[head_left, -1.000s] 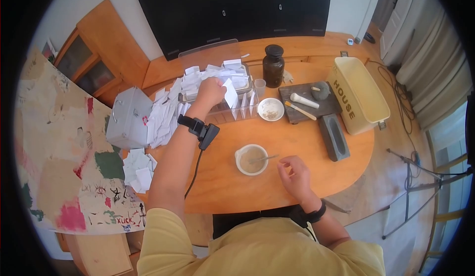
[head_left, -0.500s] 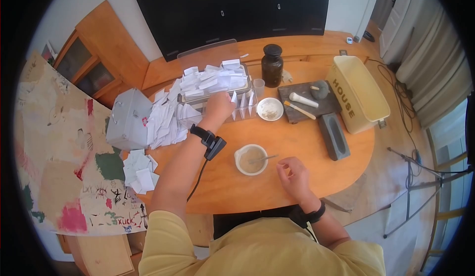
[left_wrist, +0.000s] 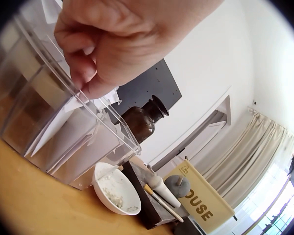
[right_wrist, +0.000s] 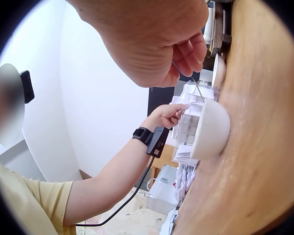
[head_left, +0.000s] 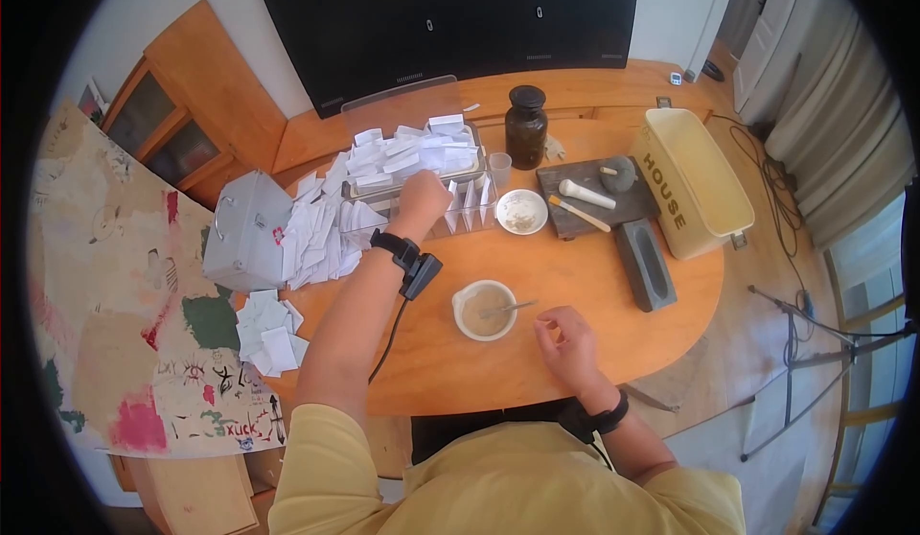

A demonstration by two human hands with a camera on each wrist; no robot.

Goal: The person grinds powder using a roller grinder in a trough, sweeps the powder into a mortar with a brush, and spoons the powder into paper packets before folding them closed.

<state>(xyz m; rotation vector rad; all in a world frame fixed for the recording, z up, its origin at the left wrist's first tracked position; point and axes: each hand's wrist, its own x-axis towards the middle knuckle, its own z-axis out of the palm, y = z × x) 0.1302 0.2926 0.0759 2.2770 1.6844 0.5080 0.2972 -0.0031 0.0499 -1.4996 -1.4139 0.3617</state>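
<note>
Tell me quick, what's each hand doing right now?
Left hand: closed, fingers pinching a paper.
Right hand: open, fingers loosely curled, holding nothing.

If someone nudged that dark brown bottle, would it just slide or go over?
The brown bottle looks like shiny glass, so probably stiff and breakable. Taller than wide, it might tip if pushed high up; once down, its round body would likely roll.
</note>
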